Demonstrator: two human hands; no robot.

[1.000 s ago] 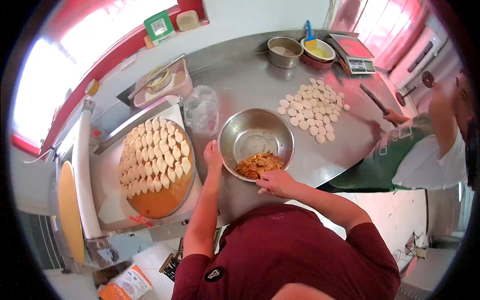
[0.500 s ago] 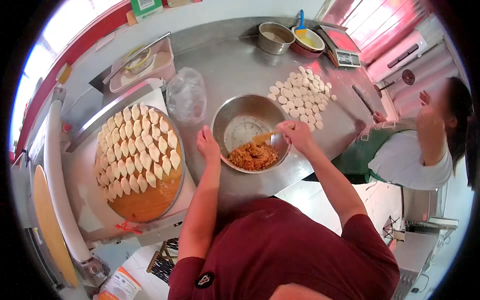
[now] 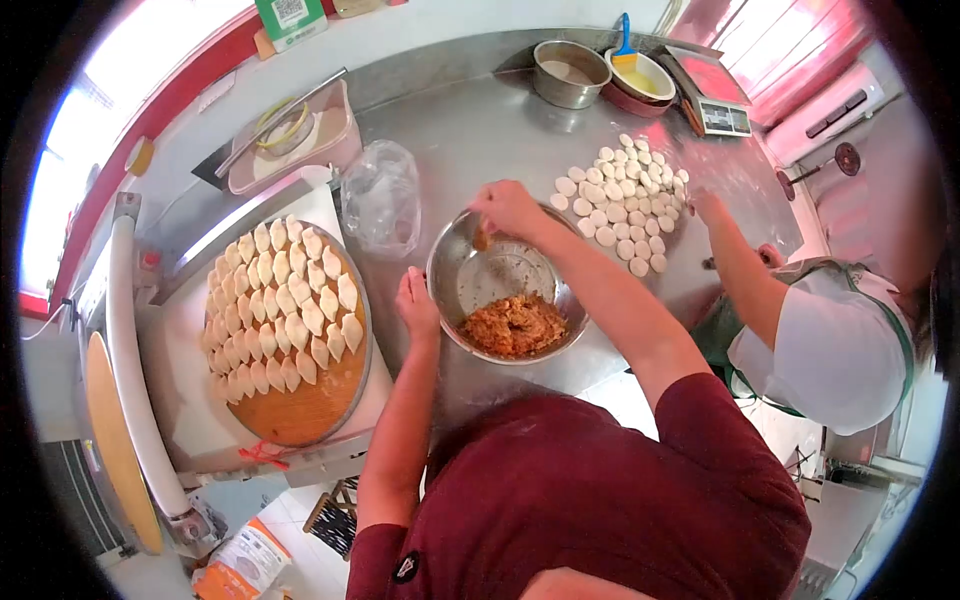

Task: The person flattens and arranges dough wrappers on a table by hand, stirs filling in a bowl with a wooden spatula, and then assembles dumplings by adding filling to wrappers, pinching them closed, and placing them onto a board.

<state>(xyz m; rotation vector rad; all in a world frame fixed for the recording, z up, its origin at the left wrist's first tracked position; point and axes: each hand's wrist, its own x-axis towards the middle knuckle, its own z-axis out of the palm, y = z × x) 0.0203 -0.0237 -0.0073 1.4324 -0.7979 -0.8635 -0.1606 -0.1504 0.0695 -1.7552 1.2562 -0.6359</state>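
A steel mixing bowl [image 3: 440,285] stands on the metal table, with reddish-brown minced filling [image 3: 515,325] heaped on its near side. My left hand [image 3: 418,303] is closed at the bowl's left rim. My right hand [image 3: 507,208] is over the far part of the bowl, closed around a small tan spatula [image 3: 482,240]; its handle is hidden in the fingers. To the left, rows of shaped dumplings [image 3: 285,300] lie on a round wooden board [image 3: 300,410]. Several flat dough rounds [image 3: 620,205] are spread on the table to the right of the bowl.
A crumpled clear plastic bag [image 3: 382,200] lies between board and bowl. Behind stand a pink tub [image 3: 340,150], a steel pot [image 3: 570,90], a bowl with a blue brush [image 3: 625,50] and a scale [image 3: 722,118]. A co-worker's arm [image 3: 745,270] reaches toward the dough rounds.
My right hand has moved from the bowl's right side to its far side, lifting the spatula out of the filling. My left hand stays at the rim. The co-worker now reaches toward the dough rounds.
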